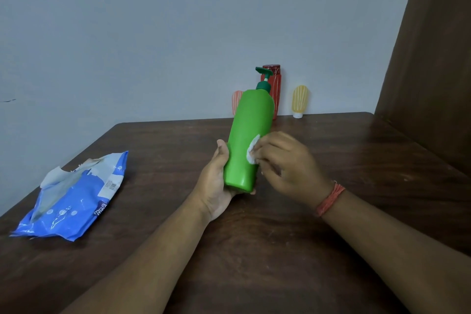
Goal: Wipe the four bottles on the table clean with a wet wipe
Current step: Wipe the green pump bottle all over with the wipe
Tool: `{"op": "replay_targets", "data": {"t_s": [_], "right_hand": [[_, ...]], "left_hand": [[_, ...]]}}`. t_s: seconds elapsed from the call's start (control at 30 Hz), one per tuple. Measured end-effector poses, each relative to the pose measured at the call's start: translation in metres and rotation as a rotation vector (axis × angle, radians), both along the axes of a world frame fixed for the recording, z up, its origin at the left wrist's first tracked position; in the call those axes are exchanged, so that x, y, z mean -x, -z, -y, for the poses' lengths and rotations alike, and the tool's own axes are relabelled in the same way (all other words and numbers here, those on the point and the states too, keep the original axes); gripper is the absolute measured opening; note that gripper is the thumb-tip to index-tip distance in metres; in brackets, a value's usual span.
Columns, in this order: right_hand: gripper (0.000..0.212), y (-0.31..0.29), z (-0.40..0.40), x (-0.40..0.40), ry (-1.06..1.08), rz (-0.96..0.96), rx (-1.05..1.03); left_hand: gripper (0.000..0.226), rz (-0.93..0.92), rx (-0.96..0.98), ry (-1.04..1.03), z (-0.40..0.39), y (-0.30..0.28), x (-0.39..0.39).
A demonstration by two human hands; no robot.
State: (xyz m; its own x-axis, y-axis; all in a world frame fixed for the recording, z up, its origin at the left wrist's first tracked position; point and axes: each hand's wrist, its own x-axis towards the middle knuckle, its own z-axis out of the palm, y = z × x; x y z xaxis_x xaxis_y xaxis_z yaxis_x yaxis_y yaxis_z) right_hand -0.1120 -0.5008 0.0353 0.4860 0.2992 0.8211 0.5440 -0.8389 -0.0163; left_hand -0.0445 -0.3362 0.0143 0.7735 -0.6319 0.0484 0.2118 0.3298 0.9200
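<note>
A tall green pump bottle (248, 135) is held tilted above the middle of the table. My left hand (216, 178) grips its lower part from the left and underneath. My right hand (285, 163) pinches a small white wet wipe (252, 149) and presses it against the bottle's right side. At the far edge by the wall stand a red bottle (274, 84), a small orange striped bottle (235, 103) and a small yellow striped bottle (299, 100) on its white cap; the green bottle partly hides the red and orange ones.
A torn-open blue wet wipe pack (74, 199) lies on the left of the dark wooden table (356, 155). A grey wall stands behind the table, and a brown panel (433, 58) rises along its right side.
</note>
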Motion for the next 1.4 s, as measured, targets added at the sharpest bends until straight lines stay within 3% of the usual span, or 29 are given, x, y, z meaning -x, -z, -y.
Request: {"op": "replay_targets", "data": {"t_s": [0.1,0.27,0.33,0.5,0.57,0.67,0.8,0.87,1.0,1.1,1.17,1.3,1.4], "right_hand": [[0.011,-0.001,0.002,0.001,-0.005,0.009,0.044],[0.012,-0.014,0.025,-0.006,0.211,0.143,-0.376],[0.01,-0.013,0.028,-0.002,0.204,0.144,-0.433],[0.003,-0.002,0.011,0.0,-0.021,0.002,-0.068],[0.004,-0.006,0.014,-0.004,0.013,0.041,-0.078],[0.009,-0.008,0.016,0.0,0.088,0.093,-0.274],[0.004,-0.001,0.007,0.003,-0.072,0.037,-0.026],[0.005,-0.003,0.011,0.0,-0.033,0.048,-0.002],[0.008,-0.016,0.032,-0.002,0.178,0.149,-0.376],[0.007,-0.023,0.049,-0.005,0.296,0.202,-0.536],[0.011,-0.024,0.05,-0.005,0.301,0.216,-0.533],[0.015,-0.017,0.043,-0.007,0.266,0.144,-0.247],[0.011,-0.017,0.043,-0.007,0.236,0.135,-0.515]], "left_hand": [[0.071,-0.028,0.004,0.069,-0.004,-0.003,0.001],[0.073,-0.046,0.02,0.22,-0.005,-0.007,0.006],[0.075,-0.052,0.021,0.243,-0.005,-0.007,0.008],[0.074,-0.117,0.074,0.175,-0.01,-0.009,0.002],[0.075,-0.124,0.078,0.18,-0.011,-0.009,0.002],[0.076,-0.131,0.076,0.213,-0.009,-0.008,0.004],[0.076,-0.161,0.107,0.204,-0.01,-0.008,0.002],[0.075,-0.154,0.103,0.219,-0.011,-0.008,0.001],[0.07,-0.002,-0.027,0.253,-0.008,-0.007,0.007],[0.06,0.144,-0.113,0.244,-0.003,-0.004,0.01],[0.059,0.212,-0.153,0.226,-0.001,-0.001,0.011],[0.058,0.216,-0.156,0.162,-0.002,-0.001,0.012],[0.057,0.196,-0.132,0.162,-0.003,-0.002,0.011]]}}
